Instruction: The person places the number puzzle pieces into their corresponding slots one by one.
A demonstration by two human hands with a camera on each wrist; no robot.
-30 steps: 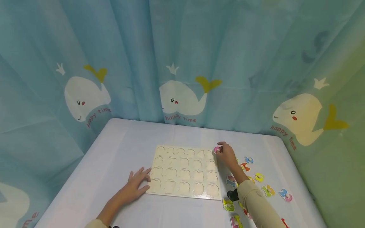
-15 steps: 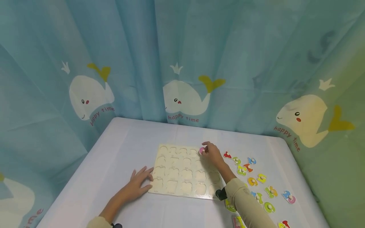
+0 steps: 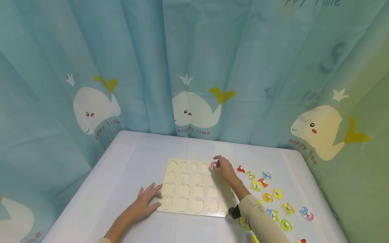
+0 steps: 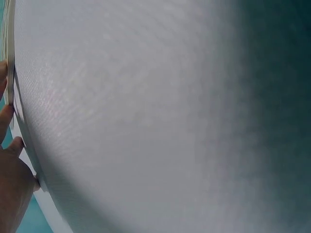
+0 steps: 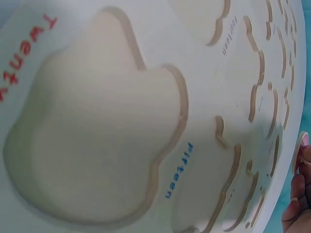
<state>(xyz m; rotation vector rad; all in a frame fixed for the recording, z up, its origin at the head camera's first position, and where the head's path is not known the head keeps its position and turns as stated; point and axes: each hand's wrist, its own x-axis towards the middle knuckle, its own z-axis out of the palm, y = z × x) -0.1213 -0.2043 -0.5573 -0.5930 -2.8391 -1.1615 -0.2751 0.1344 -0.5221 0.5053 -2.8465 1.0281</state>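
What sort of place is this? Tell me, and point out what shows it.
Possibly a curtained-off children's play corner: a whale-print curtain hangs behind a white table, on which lies a number puzzle board with cut-out slots.

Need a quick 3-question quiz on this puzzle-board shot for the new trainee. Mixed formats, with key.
1. Multiple choice: what colour is the piece held by the right hand?
a) green
b) pink
c) blue

2. True or false: in the head view, the left hand is at the left edge of the board, on the side away from the loose pieces.

3. Fill in: in the right wrist view, the red word beside the largest recess reads ____.

Key: 1. b; 2. true; 3. Twenty.
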